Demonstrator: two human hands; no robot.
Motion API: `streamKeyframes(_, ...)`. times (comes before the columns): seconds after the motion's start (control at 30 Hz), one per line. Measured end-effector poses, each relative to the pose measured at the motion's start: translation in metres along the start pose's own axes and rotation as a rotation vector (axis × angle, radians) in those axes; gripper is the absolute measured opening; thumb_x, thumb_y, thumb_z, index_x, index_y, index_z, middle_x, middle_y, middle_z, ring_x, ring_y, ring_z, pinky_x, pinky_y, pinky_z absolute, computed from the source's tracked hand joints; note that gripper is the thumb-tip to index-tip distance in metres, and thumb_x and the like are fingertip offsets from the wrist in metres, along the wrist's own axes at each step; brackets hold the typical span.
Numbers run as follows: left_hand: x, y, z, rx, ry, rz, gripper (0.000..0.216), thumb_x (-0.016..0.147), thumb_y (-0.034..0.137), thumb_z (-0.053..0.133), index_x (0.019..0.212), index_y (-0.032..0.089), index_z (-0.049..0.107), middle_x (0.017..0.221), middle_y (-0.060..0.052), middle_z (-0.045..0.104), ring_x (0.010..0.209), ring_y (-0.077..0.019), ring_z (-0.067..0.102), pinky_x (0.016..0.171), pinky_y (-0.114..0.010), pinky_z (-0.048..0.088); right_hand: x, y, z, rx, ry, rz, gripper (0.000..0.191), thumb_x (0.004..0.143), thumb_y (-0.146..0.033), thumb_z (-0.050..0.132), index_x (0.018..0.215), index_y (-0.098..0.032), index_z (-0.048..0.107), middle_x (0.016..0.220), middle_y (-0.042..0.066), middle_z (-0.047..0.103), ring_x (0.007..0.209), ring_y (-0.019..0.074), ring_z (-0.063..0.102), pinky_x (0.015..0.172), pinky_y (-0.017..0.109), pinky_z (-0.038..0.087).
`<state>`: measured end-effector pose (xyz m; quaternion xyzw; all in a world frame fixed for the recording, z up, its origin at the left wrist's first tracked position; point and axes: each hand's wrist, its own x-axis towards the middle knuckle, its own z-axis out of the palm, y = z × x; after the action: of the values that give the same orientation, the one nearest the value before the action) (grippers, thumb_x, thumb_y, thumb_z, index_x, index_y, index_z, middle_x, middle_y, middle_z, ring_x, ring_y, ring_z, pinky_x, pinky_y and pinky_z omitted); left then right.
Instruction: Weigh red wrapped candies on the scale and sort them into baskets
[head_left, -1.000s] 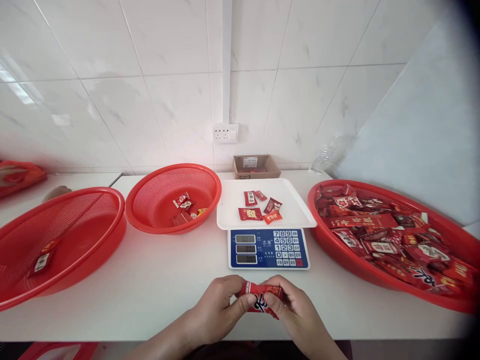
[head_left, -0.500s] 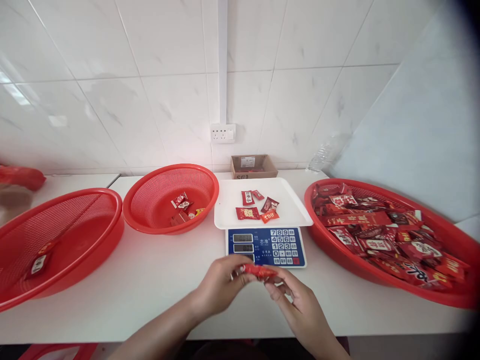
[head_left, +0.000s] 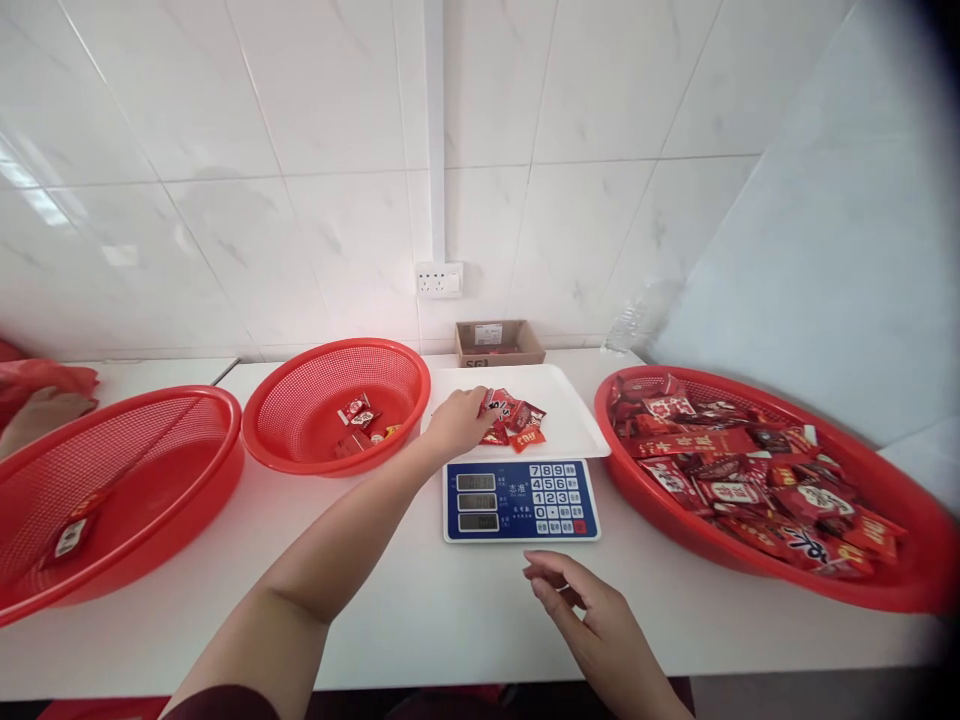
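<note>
My left hand [head_left: 463, 425] reaches over the white scale tray [head_left: 574, 400]. Its fingers close on a red snack packet [head_left: 501, 407] with dark lettering, above other small packets; the fingertips are partly hidden. An orange-red packet [head_left: 527, 438] and a dark red packet [head_left: 529, 415] lie beside it. Below the tray is the blue scale panel [head_left: 521, 500] with keys and displays. In front of the panel, my right hand [head_left: 581, 605] hovers with fingers loosely curved and a little apart. No packet is clearly visible in it.
A red basket [head_left: 765, 580] heaped with packets stands at right. The middle-left basket [head_left: 292, 410] holds several packets, and the far-left basket [head_left: 202, 470] holds a few. A cardboard box [head_left: 469, 350] and clear plastic bottle [head_left: 626, 325] sit by the wall. Another person's hand [head_left: 45, 415] shows at far left.
My left hand has moved from in front of the scale up to the tray, carrying the red packet. My right hand has let go of it and stays near the front.
</note>
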<state>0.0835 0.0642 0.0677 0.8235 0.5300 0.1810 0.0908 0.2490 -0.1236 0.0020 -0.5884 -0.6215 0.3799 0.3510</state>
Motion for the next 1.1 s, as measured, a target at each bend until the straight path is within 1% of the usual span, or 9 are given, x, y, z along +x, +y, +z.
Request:
streamKeyframes(0.07, 0.006, 0.001, 0.003, 0.023, 0.023, 0.04, 0.041, 0.087, 0.037, 0.045, 0.123, 0.018, 0.044, 0.122, -0.013, 0.055, 0.116, -0.028, 0.046, 0.092, -0.04, 0.039, -0.002, 0.003, -0.001, -0.017, -0.003, 0.002, 0.034, 0.084, -0.046, 0.048, 0.104, -0.025, 0.066, 0.097, 0.006, 0.07, 0.088, 0.0194, 0.065, 0.076, 0.03, 0.052)
streamKeyframes(0.13, 0.008, 0.001, 0.006, 0.038, 0.005, 0.111, 0.045, 0.087, 0.036, 0.046, 0.128, 0.021, 0.041, 0.132, -0.01, 0.048, 0.126, -0.0262, 0.036, 0.102, -0.041, 0.031, -0.002, 0.006, -0.003, -0.024, -0.001, 0.012, 0.035, 0.084, -0.046, 0.047, 0.105, -0.025, 0.065, 0.098, 0.006, 0.07, 0.088, 0.019, 0.065, 0.075, 0.029, 0.052)
streamKeyframes(0.27, 0.007, -0.001, 0.015, 0.057, -0.139, 0.227, 0.035, 0.087, 0.041, 0.046, 0.118, 0.026, 0.054, 0.126, -0.005, 0.054, 0.126, -0.0262, 0.038, 0.107, -0.048, 0.023, -0.002, 0.008, -0.004, -0.017, 0.006, 0.018, 0.035, 0.083, -0.046, 0.049, 0.104, -0.024, 0.066, 0.096, 0.006, 0.071, 0.087, 0.0189, 0.065, 0.075, 0.028, 0.052)
streamKeyframes(0.37, 0.005, -0.004, 0.018, 0.05, -0.18, 0.214, 0.043, 0.088, 0.049, 0.04, 0.124, 0.027, 0.05, 0.134, -0.006, 0.048, 0.131, -0.0304, 0.031, 0.106, -0.054, 0.023, -0.002, 0.007, -0.002, -0.013, -0.003, 0.012, 0.034, 0.083, -0.045, 0.049, 0.104, -0.024, 0.066, 0.096, 0.006, 0.071, 0.086, 0.0191, 0.065, 0.075, 0.029, 0.052)
streamKeyframes(0.53, -0.017, -0.009, 0.001, -0.133, -0.011, 0.117, 0.056, 0.09, 0.051, 0.036, 0.14, 0.025, 0.03, 0.15, -0.009, 0.025, 0.14, -0.0285, 0.008, 0.11, -0.049, 0.02, 0.0, 0.007, -0.001, -0.04, -0.015, 0.013, 0.036, 0.084, -0.047, 0.047, 0.106, -0.024, 0.065, 0.1, 0.006, 0.07, 0.089, 0.0192, 0.064, 0.077, 0.03, 0.052)
streamKeyframes(0.73, -0.091, -0.023, -0.005, -0.246, 0.254, 0.063, 0.047, 0.091, 0.042, 0.041, 0.135, 0.025, 0.036, 0.146, -0.008, 0.035, 0.139, -0.0241, 0.017, 0.108, -0.048, 0.029, 0.006, 0.01, -0.003, -0.066, -0.039, 0.019, 0.037, 0.084, -0.048, 0.045, 0.105, -0.025, 0.065, 0.1, 0.006, 0.069, 0.089, 0.0192, 0.064, 0.078, 0.031, 0.051)
streamKeyframes(0.9, -0.143, -0.029, 0.013, -0.242, 0.251, 0.167, 0.027, 0.089, 0.029, 0.049, 0.114, 0.022, 0.057, 0.124, -0.009, 0.058, 0.127, -0.0236, 0.042, 0.099, -0.044, 0.044, 0.01, 0.006, 0.007, -0.071, -0.075, -0.021, 0.036, 0.086, -0.046, 0.043, 0.106, -0.025, 0.063, 0.1, 0.006, 0.069, 0.09, 0.0189, 0.064, 0.079, 0.032, 0.051)
streamKeyframes(1.03, -0.164, -0.031, 0.022, -0.25, 0.257, 0.169, 0.022, 0.087, 0.023, 0.051, 0.107, 0.023, 0.06, 0.113, -0.008, 0.064, 0.12, -0.0228, 0.05, 0.093, -0.041, 0.05, 0.017, 0.005, 0.012, -0.13, -0.083, -0.101, 0.033, 0.088, -0.044, 0.042, 0.104, -0.026, 0.064, 0.098, 0.005, 0.069, 0.086, 0.0179, 0.065, 0.075, 0.031, 0.053)
streamKeyframes(1.1, -0.17, -0.032, 0.024, -0.258, 0.255, 0.143, 0.022, 0.087, 0.022, 0.05, 0.108, 0.023, 0.06, 0.111, -0.007, 0.065, 0.118, -0.0222, 0.052, 0.093, -0.041, 0.05, 0.027, 0.003, 0.008, -0.195, -0.025, -0.182, 0.031, 0.088, -0.042, 0.042, 0.104, -0.026, 0.064, 0.1, 0.005, 0.069, 0.088, 0.0185, 0.064, 0.074, 0.031, 0.054)
